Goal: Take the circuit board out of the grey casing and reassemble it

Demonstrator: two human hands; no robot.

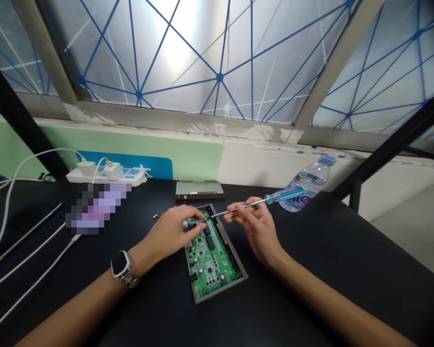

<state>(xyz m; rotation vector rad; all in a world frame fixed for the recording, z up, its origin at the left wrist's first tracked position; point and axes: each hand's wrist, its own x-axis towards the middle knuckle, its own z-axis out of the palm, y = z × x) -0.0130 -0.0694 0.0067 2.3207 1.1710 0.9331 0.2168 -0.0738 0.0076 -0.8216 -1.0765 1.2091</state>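
A green circuit board sits in a shallow grey metal tray on the black table. My left hand reaches over its far left corner, thumb and index finger brought close together at the screwdriver's tip. Whatever lies between those fingertips is too small to make out. In my right hand is a long screwdriver with a clear blue handle, held by its metal shaft. The shaft slants down leftward to the board's far end, where the tip is partly hidden by my left fingers.
Small screws lie left of the board. A metal cover plate is by the wall. A water bottle leans at the back right. At the left are a white power strip, cables and a blurred-out item.
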